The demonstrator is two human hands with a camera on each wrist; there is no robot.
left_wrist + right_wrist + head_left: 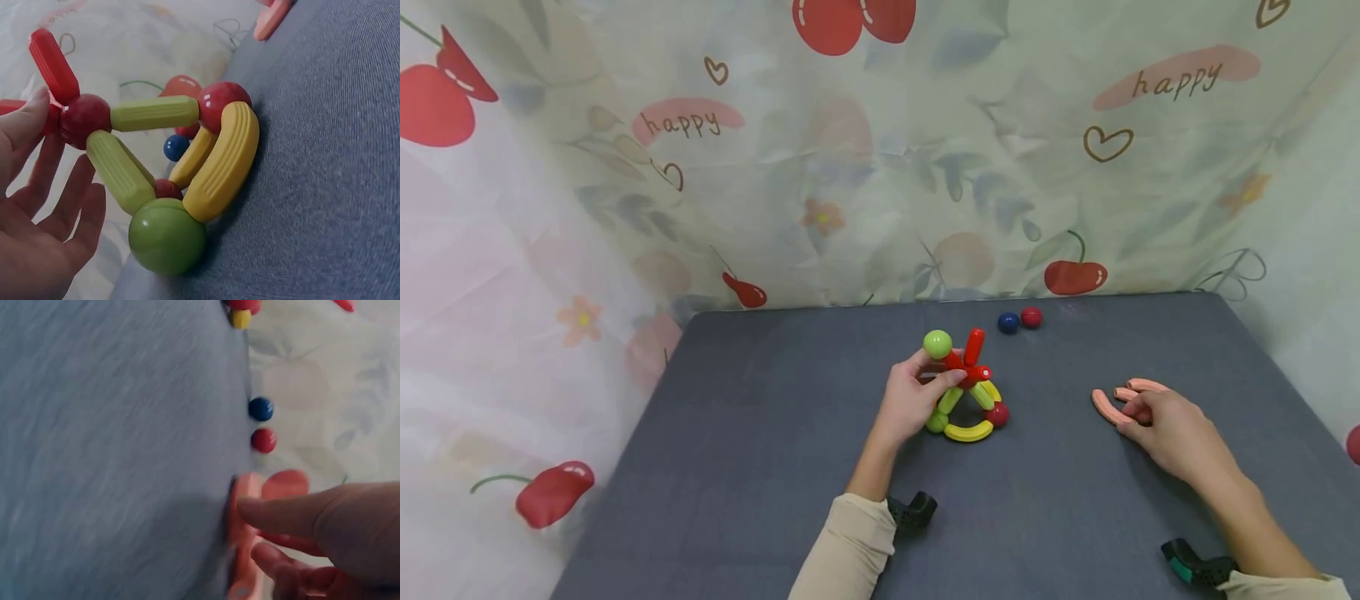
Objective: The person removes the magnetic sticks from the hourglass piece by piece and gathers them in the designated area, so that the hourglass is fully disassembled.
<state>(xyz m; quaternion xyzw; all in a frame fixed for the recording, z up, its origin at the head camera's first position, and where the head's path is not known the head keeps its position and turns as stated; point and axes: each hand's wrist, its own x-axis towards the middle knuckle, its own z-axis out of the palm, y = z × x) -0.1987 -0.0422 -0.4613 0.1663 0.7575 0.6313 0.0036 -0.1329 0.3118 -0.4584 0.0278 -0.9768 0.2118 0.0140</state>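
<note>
A toy frame of balls and sticks stands on the table. Its base has yellow curved sticks (967, 432), a green ball (167, 237) and red balls; light green sticks (156, 114) rise to a red ball (87, 122) on top. Red sticks (974, 346) branch from that ball, and a light green ball (937, 344) sits at the upper left. My left hand (906, 404) pinches a red stick near the top. Over at the right, my right hand (1183, 437) pinches a pink curved stick (1107, 407) between thumb and fingers, low over the table.
More pink curved sticks (1147, 385) lie beside the right hand. A blue ball (1008, 323) and a red ball (1032, 317) rest near the back edge of the grey table (760, 450). Patterned cloth (880, 208) hangs behind and at both sides.
</note>
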